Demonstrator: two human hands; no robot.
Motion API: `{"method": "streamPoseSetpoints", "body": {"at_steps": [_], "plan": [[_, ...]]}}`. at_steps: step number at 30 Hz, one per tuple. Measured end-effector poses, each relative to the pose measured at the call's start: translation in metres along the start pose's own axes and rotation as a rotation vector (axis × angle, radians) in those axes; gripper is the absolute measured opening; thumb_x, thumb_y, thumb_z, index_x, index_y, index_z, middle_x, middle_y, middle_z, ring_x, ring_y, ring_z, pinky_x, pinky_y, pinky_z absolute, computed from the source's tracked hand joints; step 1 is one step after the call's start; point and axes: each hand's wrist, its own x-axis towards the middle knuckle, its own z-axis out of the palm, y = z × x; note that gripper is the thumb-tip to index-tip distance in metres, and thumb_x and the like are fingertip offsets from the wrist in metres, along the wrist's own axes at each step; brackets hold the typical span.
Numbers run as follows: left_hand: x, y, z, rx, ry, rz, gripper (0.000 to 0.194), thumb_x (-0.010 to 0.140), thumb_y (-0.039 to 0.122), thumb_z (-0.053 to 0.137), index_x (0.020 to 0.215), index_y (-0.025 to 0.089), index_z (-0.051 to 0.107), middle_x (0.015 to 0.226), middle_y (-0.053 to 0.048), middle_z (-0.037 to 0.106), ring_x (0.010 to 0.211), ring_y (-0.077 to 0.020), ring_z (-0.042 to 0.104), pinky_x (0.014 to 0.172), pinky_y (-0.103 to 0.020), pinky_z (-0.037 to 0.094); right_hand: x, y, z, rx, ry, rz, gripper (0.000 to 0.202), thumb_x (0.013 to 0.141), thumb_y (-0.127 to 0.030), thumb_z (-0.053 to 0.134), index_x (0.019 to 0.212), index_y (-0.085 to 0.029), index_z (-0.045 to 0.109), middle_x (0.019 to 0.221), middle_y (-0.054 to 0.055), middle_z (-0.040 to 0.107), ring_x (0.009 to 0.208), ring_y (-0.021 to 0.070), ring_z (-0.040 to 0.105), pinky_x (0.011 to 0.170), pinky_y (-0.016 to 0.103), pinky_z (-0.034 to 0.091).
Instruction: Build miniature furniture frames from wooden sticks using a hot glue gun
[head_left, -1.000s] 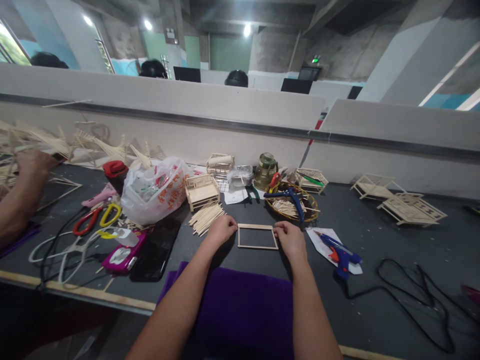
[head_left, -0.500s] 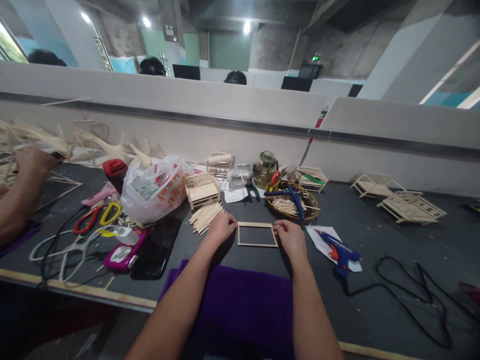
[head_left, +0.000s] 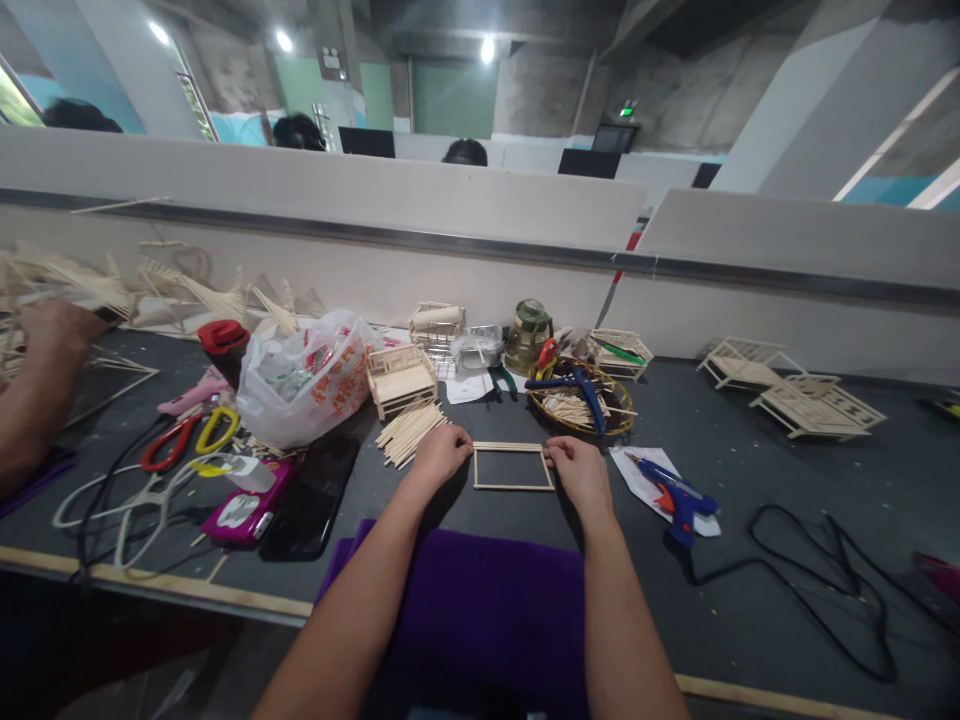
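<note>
A small rectangular frame of thin wooden sticks [head_left: 514,487] lies on the dark table in front of me, its far side made of sticks laid close together. My left hand [head_left: 444,455] pinches the frame's far left corner. At the far right corner, the fingers of my right hand [head_left: 576,465] are closed on it too. Beside my left hand is a loose pile of wooden sticks [head_left: 405,433]. To the right of my right hand, a blue glue gun [head_left: 679,497] rests on a white paper [head_left: 634,465]. A purple cloth [head_left: 487,600] lies below my forearms.
Behind the frame stand a wicker basket [head_left: 619,425] with sticks and blue pliers, a jar [head_left: 528,340] and a small stick-built chair [head_left: 403,382]. Leftward are a plastic bag [head_left: 300,390], a black phone [head_left: 311,505] and scissors [head_left: 169,445]. A co-worker's hand [head_left: 60,330] is far left.
The view has shifted very slightly. My hands stay at the frame's two far corners, and the frame looks unchanged.
</note>
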Motion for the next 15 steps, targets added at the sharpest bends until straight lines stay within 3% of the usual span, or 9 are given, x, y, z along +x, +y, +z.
{"method": "streamPoseSetpoints", "body": {"at_steps": [4, 9, 11, 15], "plan": [[0.0003, -0.0014, -0.0011, -0.009, -0.005, 0.021, 0.019, 0.078, 0.023, 0.057, 0.086, 0.019, 0.075, 0.088, -0.007, 0.073, 0.080, -0.0172, 0.063, 0.070, -0.025, 0.042, -0.0004, -0.0013, -0.0007, 0.036, 0.036, 0.014, 0.021, 0.078, -0.027, 0.050, 0.085, -0.020, 0.068, 0.079, 0.004, 0.073, 0.067, 0.0163, 0.069, 0.065, 0.025, 0.049], [0.0006, -0.0023, -0.0036, -0.071, 0.081, 0.043, 0.018, 0.080, 0.023, 0.055, 0.083, 0.018, 0.072, 0.085, -0.005, 0.072, 0.078, -0.0160, 0.062, 0.069, -0.024, 0.041, -0.0030, -0.0066, -0.0055, 0.165, 0.306, 0.017, 0.032, 0.080, -0.038, 0.050, 0.099, -0.019, 0.067, 0.084, 0.004, 0.073, 0.051, 0.0138, 0.059, 0.052, 0.024, 0.043], [0.0004, -0.0014, -0.0052, -0.122, 0.178, 0.044, 0.020, 0.083, 0.026, 0.052, 0.084, 0.019, 0.070, 0.085, -0.004, 0.071, 0.078, -0.0155, 0.061, 0.070, -0.023, 0.041, -0.0042, -0.0080, -0.0082, 0.203, 0.408, 0.018, 0.035, 0.080, -0.044, 0.052, 0.096, -0.017, 0.067, 0.069, 0.003, 0.069, 0.048, 0.0141, 0.054, 0.049, 0.025, 0.040], [-0.0022, 0.0025, -0.0094, -0.244, 0.355, 0.033, 0.023, 0.086, 0.032, 0.050, 0.095, 0.020, 0.067, 0.077, -0.001, 0.067, 0.072, -0.0139, 0.059, 0.069, -0.023, 0.042, -0.0050, -0.0083, -0.0094, 0.193, 0.510, 0.014, 0.040, 0.079, -0.054, 0.054, 0.075, -0.016, 0.064, 0.044, -0.003, 0.048, 0.042, 0.0126, 0.043, 0.047, 0.025, 0.034]]}}
